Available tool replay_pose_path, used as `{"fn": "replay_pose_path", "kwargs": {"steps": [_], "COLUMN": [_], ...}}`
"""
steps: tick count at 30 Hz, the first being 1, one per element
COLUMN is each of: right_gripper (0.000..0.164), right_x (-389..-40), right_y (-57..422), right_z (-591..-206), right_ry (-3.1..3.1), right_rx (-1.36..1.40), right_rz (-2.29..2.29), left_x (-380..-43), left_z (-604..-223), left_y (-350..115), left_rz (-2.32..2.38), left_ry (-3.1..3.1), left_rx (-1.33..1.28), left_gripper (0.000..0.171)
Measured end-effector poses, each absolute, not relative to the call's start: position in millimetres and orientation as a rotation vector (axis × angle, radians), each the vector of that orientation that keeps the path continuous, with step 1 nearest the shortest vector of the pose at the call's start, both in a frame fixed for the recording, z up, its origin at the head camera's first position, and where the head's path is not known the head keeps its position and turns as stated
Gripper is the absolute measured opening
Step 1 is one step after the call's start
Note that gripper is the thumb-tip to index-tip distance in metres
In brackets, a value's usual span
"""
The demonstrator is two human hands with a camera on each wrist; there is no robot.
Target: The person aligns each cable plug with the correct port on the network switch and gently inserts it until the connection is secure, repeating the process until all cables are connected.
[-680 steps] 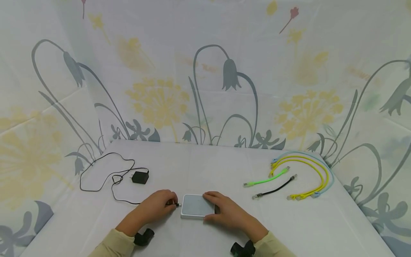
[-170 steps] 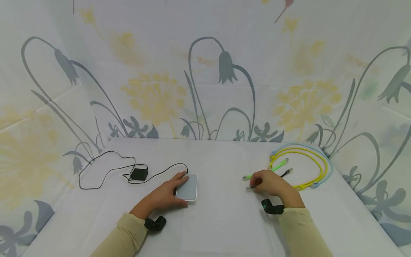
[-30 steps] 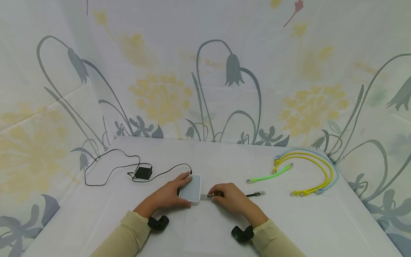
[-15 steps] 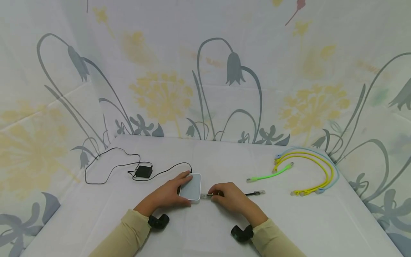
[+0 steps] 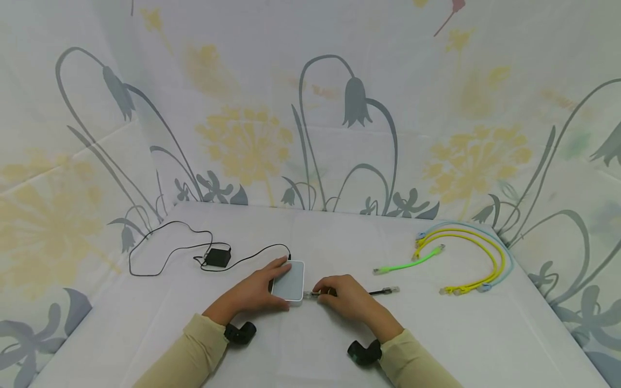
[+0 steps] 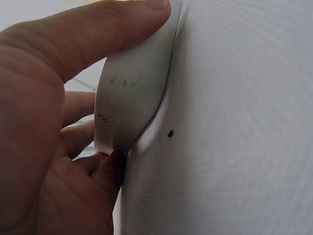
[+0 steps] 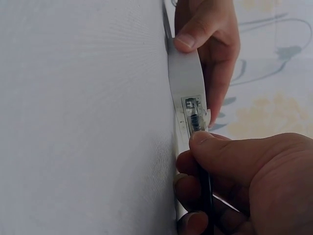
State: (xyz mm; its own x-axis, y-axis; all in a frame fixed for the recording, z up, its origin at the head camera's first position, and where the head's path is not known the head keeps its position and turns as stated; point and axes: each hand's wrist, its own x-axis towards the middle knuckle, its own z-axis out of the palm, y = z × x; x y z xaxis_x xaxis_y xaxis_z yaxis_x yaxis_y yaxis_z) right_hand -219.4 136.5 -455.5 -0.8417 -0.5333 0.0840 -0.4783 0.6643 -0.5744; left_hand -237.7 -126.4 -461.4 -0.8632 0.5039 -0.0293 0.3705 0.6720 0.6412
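Note:
A small white router [image 5: 289, 281] with a grey top lies flat on the table. My left hand [image 5: 252, 292] grips it from the left, thumb on the near side and fingers over the far side. My right hand [image 5: 346, 300] pinches one end of a short black Ethernet cable [image 5: 380, 291] at the router's right side. In the right wrist view, the clear plug [image 7: 194, 113] sits at a port in that side; how deep it is in I cannot tell. The thumb also covers the near side of the router [image 6: 134, 88] in the left wrist view.
A black power adapter [image 5: 218, 257] lies at left, its thin cord [image 5: 257, 252] running to the router's back. Right of my hands are a green cable [image 5: 409, 265], yellow cables [image 5: 495, 258] and a light blue one [image 5: 506, 269]. A floral cloth backdrop [image 5: 310, 124] stands behind.
Since the oldest frame the router has turned, and its power cord now meets the back edge. My right hand has brought the black cable left to the router. The last second shows almost no motion.

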Motion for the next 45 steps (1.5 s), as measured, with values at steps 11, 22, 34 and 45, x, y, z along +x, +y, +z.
{"fn": "replay_pose_path", "kwargs": {"steps": [11, 22, 34, 45], "right_gripper": [0.014, 0.013, 0.012, 0.012], "right_x": [-218.4, -217.8, -217.5, -219.0], "right_y": [134.3, 131.6, 130.7, 129.5], "right_z": [-454.4, -454.3, -453.7, -454.2], "right_ry": [2.794, 2.790, 2.809, 2.798], "right_rx": [-0.843, -0.837, -0.841, -0.818], "right_rz": [-0.919, -0.929, -0.937, -0.957], "left_x": [-238.1, -237.6, -239.3, -239.8], "left_z": [-458.7, -458.0, -457.4, -456.6], "left_y": [-127.0, -126.5, -122.3, -120.0], "left_rz": [0.949, 0.921, 0.899, 0.874], "left_ry": [2.679, 2.721, 2.749, 2.777], "left_rx": [0.720, 0.701, 0.684, 0.680], "left_gripper": [0.093, 0.091, 0.092, 0.093]}}
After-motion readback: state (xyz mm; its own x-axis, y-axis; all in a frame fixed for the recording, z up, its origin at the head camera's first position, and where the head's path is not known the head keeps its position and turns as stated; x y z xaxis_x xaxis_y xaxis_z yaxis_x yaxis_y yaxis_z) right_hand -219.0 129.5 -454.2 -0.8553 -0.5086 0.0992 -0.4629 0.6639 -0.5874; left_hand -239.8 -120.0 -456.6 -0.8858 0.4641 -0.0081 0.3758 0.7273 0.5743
